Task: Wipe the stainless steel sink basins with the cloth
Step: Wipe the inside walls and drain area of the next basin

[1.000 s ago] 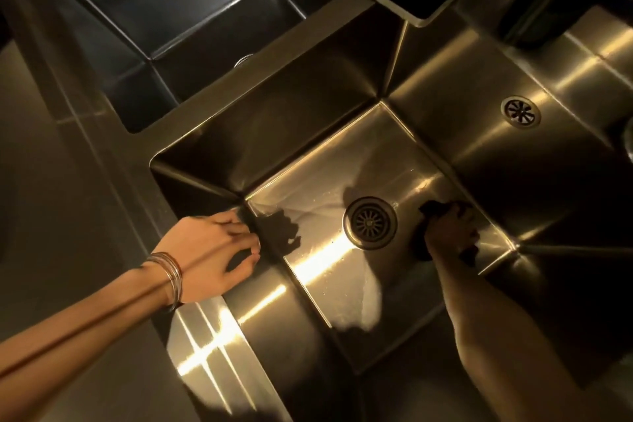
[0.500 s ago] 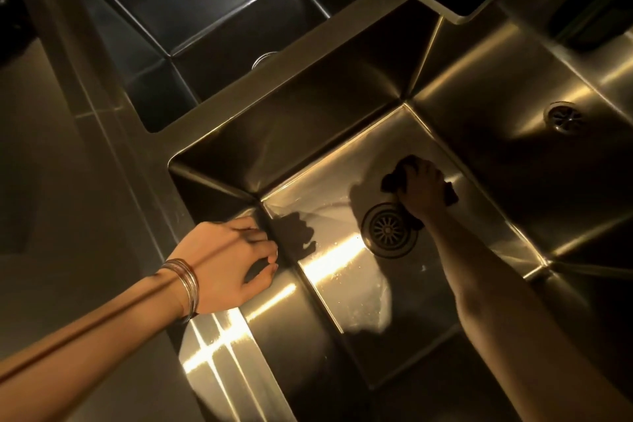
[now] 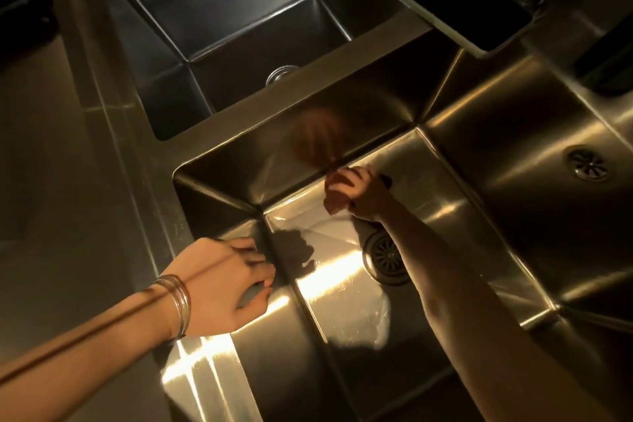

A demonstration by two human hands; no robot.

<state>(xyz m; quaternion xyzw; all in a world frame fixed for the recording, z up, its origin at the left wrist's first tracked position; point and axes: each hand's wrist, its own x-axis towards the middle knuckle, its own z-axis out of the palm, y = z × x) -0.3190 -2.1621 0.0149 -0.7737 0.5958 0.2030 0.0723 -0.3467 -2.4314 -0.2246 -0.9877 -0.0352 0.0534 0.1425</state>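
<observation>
- The right hand (image 3: 356,192) is down in the near basin (image 3: 342,312). Its fingers are curled tight over the dark cloth (image 3: 385,179) and press it where the floor meets the wall under the divider. Only scraps of cloth show past the knuckles.
- The left hand (image 3: 226,281) rests on the basin's rim at the near-left corner, fingers loosely bent, gripping nothing I can see.
- The far basin (image 3: 239,17) lies beyond the divider, with no hand in it.
- Risk: a phone (image 3: 459,0) overhangs the near basin's back corner, and a high sweep up that wall could tip it into the wet.
- Risk: bunched so small, the cloth may skip the corner seam or snag on the drain strainer (image 3: 387,260) beneath the forearm.
</observation>
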